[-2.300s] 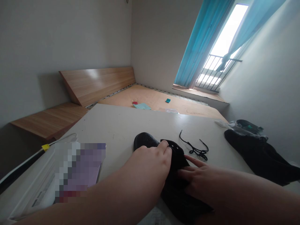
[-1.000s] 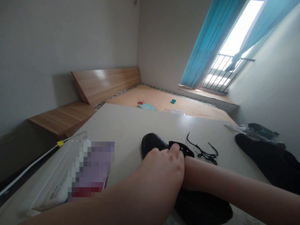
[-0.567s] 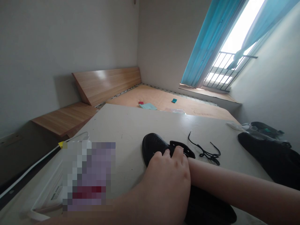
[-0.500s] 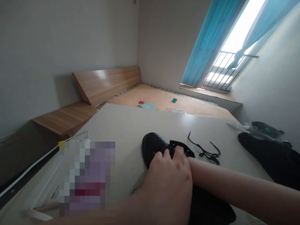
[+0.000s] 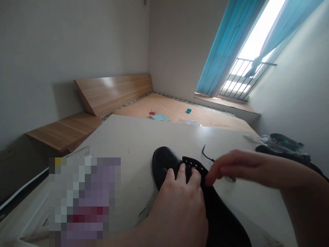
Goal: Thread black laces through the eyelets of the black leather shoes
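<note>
Pale tabletop [image 5: 144,137] comes first, and nearest on it the left hand [image 5: 180,199] grips a black leather shoe [image 5: 164,163], fingers curled over the eyelet flap [image 5: 194,165]. The shoe's long axis runs from near right to its toe at far left. The right hand [image 5: 233,168], open, hovers just right of the flap, holding nothing. Beyond it lie a black lace [image 5: 207,156] and, far right, another black shoe [image 5: 282,149].

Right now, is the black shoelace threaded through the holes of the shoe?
No, the black shoelace lies apart on the pale table, beside the black shoe, and the shoe's visible holes show no lace.
</note>
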{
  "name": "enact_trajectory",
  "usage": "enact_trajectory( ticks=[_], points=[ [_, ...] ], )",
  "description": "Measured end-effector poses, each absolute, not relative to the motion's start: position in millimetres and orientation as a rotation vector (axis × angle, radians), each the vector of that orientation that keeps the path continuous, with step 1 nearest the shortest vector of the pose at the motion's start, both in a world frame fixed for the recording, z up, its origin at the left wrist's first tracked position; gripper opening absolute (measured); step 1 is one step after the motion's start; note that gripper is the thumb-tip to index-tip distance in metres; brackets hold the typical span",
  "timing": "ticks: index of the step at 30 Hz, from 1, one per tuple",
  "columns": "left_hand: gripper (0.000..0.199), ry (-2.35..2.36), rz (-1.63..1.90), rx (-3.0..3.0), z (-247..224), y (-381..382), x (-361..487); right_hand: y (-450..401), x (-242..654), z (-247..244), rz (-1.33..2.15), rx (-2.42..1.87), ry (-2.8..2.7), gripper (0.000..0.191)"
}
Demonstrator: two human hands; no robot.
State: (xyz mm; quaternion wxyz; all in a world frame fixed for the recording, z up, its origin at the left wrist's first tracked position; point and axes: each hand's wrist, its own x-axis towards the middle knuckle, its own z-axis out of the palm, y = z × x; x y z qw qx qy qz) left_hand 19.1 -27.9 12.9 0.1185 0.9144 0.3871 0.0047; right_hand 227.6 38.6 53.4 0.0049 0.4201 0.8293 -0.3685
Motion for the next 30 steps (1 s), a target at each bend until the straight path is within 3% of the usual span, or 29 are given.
enact_trajectory(
  ticks=[3, 6, 9, 14, 18, 24, 26, 28, 30],
  points=[
    [0.046, 1.099, 0.052, 2.726, 9, -26, 22, 68, 264, 34, -0.74, 1.969, 2.564, 0.061],
    [0.044, 1.109, 0.039, 2.742, 7, -25, 22, 88, 283, -7, -0.503, 2.118, 2.432, 0.047],
    [0.041, 1.108, -0.01, 2.734, 9, -24, 20, 93, 286, -37, -0.508, 2.049, 2.387, 0.023],
    [0.037, 1.071, 0.015, 2.682, 5, -25, 10, 92, 274, -45, -0.787, 1.956, 2.467, 0.026],
    [0.031, 1.002, 0.018, 2.675, 6, -23, 5, 83, 250, -28, -1.305, 1.86, 2.591, 0.036],
    [0.015, 0.655, -0.26, 2.702, 37, -19, 3, 58, 211, -15, -1.784, 1.729, 2.671, 0.042],
    [0.011, 0.678, -0.108, 2.608, 43, -17, 4, 49, 202, -17, -1.759, 1.757, 2.76, 0.04],
    [0.006, 0.888, 0.286, 2.514, 42, -15, 5, 40, 196, -18, -1.674, 1.783, 2.886, 0.037],
    [0.028, 1.108, 0.68, 2.523, 34, -13, 5, 30, 191, -16, -1.457, 1.747, 3.073, 0.029]
  ],
)
